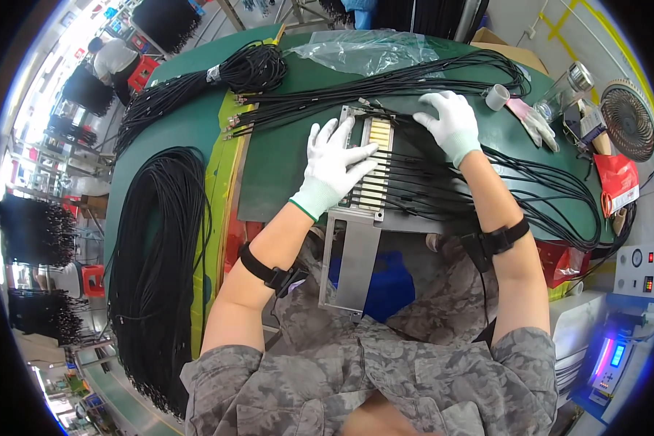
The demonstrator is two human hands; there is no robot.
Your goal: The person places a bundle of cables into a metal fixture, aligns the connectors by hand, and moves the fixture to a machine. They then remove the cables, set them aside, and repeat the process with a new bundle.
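Note:
A metal fixture [367, 207] with a row of pale, slotted blocks stands at the table's near edge in front of me. Several black cables [418, 171] run from its slots off to the right. My left hand [330, 163], in a white glove, lies over the fixture's left side with fingers spread; its index finger and thumb reach across the blocks, touching them or just above. My right hand [449, 125], also gloved, is beyond the cables, right of the fixture's far end. Its fingers are curved and apart, with nothing visible between them.
Cable bundles [251, 69] lie at the back, and a large black coil [160, 218] is at the left. A clear plastic bag [367, 51] rests at the far edge. To the right are a glass jar [570, 83], a loose glove [534, 123] and a fan [628, 123].

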